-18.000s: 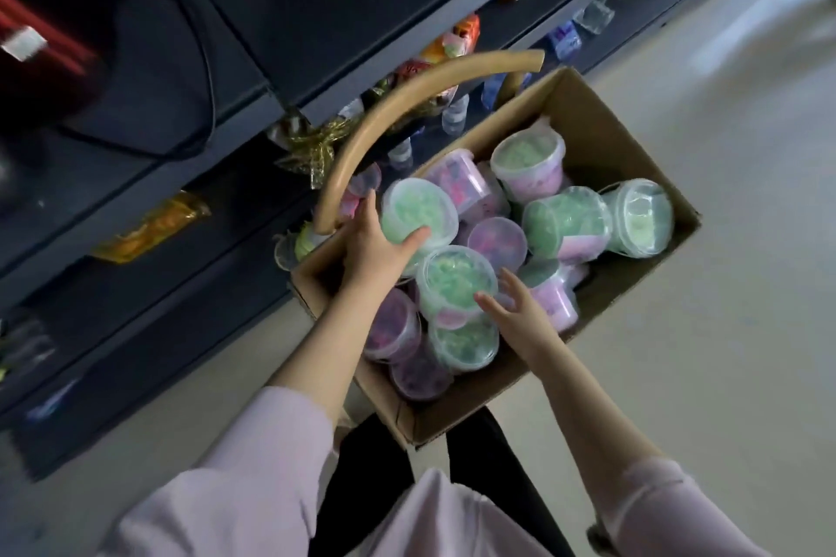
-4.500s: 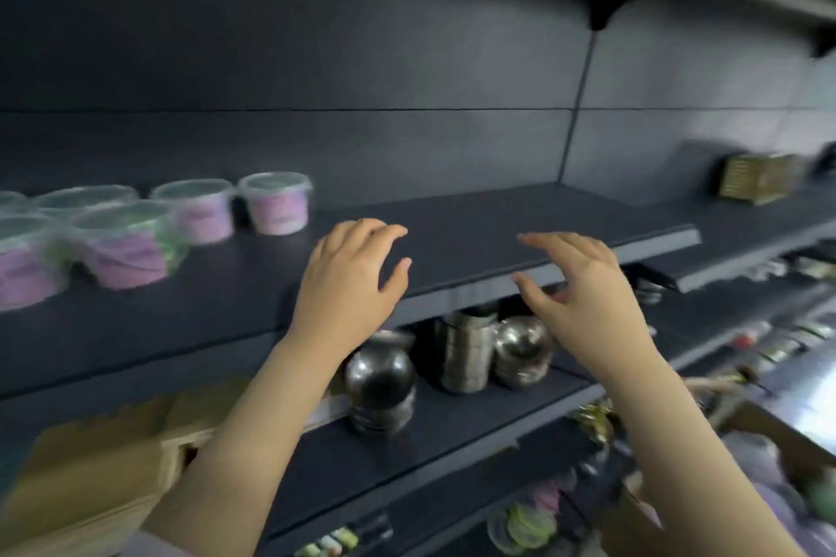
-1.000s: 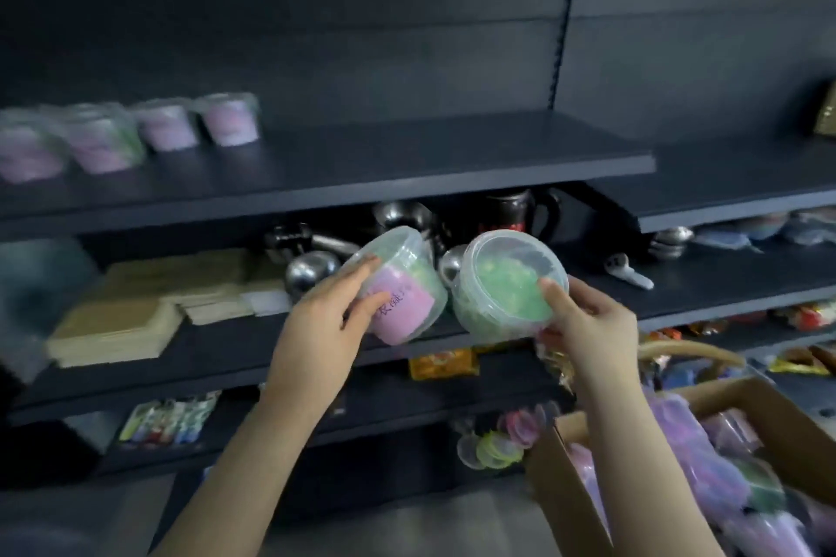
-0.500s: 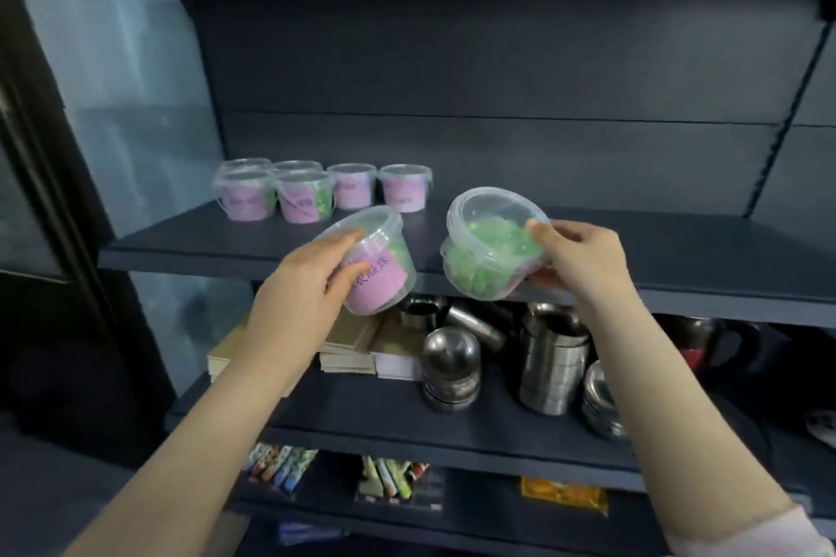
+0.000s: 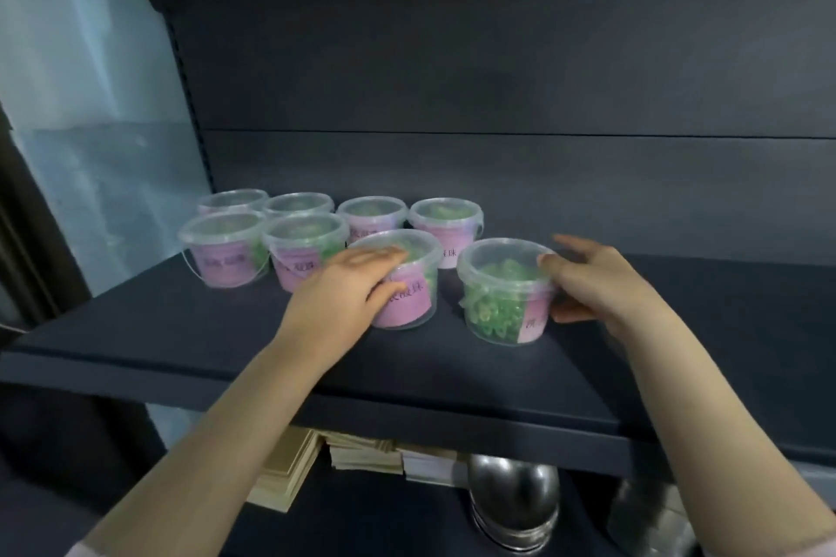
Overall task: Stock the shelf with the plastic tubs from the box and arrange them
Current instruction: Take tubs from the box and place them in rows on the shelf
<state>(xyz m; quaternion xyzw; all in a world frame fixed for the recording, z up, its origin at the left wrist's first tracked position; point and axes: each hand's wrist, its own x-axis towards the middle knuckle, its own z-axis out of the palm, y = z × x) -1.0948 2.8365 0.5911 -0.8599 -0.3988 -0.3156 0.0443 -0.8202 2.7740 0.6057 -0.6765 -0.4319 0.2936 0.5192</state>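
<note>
- 6 lidded tubs [image 5: 225, 250]: sitting upright in 2 rows at the left rear of the shelf [image 5: 181, 332].
- Left hand [image 5: 337, 292]: cupping the pink-label tub [image 5: 407, 301], fingers lying over its lid and thumb curling round its side. The tub is standing mid-shelf.
- Green-faced tub [image 5: 495, 301]: standing mid-shelf, further right.
- Right hand [image 5: 597, 280]: gripping the green-faced tub's right side, thumb pressing on the rim.

1. The left hand [image 5: 344, 289] gripped a pink-labelled tub [image 5: 407, 303] standing on the dark shelf [image 5: 181, 330]
2. The right hand [image 5: 601, 285] held a second tub [image 5: 497, 298] just beside it
3. Six more tubs [image 5: 305, 258] stood behind, toward the left, in two rows
</note>
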